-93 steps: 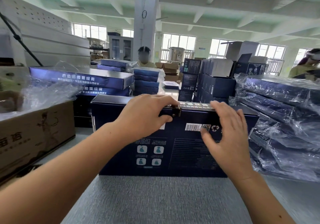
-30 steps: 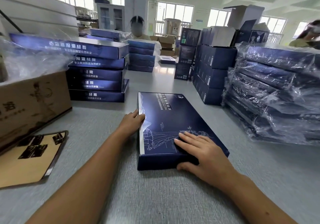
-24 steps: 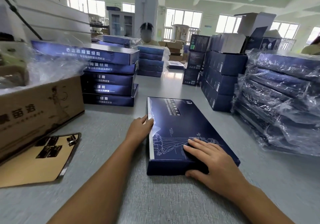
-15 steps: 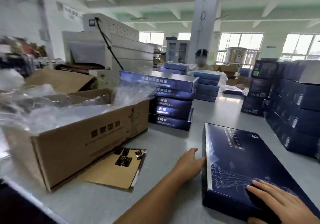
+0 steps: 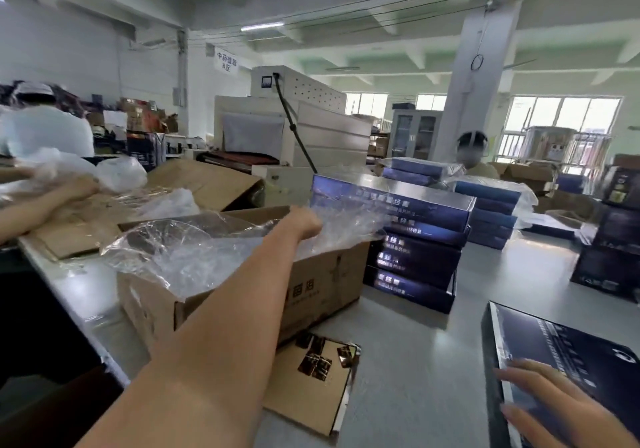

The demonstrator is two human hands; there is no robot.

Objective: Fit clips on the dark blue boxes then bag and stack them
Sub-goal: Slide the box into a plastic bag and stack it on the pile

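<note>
- left hand (image 5: 304,221) reaches into clear plastic bags (image 5: 194,250) in cardboard box (image 5: 242,302); grip can't be told
- right hand (image 5: 550,409) flat, fingers straight, on dark blue box (image 5: 571,354) lying on counter (image 5: 433,361)
- clips (image 5: 320,361) on cardboard sheet beside cardboard box

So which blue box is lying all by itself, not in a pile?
The blue box under the right hand, at the near right. It lies flat and alone on the table; the others sit stacked in piles.

left hand (image 5: 304,221) reaches into clear plastic bags (image 5: 194,250) in the cardboard carton (image 5: 242,305); its grip is hidden. right hand (image 5: 550,409) lies flat on the dark blue box (image 5: 568,350) on the grey surface (image 5: 415,361).
</note>
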